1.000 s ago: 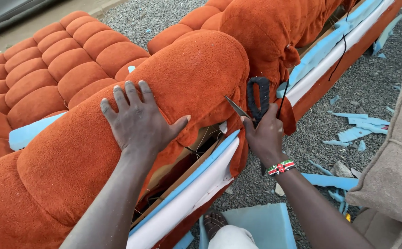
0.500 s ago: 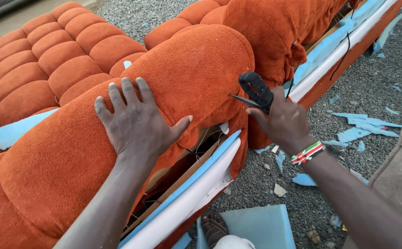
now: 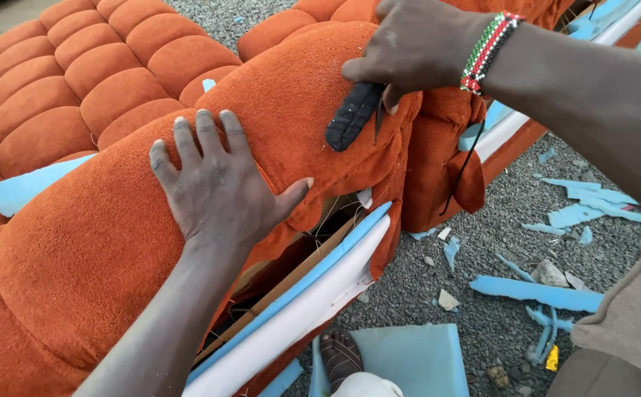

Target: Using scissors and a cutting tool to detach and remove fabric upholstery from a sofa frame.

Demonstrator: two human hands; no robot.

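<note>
— Two hands work: the left hand (image 3: 217,187) lies flat, fingers spread, on the orange upholstery (image 3: 78,242) at eight o'clock.
— At one o'clock, the right hand (image 3: 416,44) grips black-handled scissors (image 3: 353,114); trimming fabric seemingly needs steady tension.

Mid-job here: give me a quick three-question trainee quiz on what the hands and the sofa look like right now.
1. True or false: the left hand lies flat, fingers spread, on the orange sofa arm.
2. What does the right hand hold? A) a hammer B) black scissors C) a brush
3. What colour are the foam scraps on the gravel?

Key:
1. True.
2. B, the black scissors, handle pointing down against the fabric.
3. Light blue.
</note>
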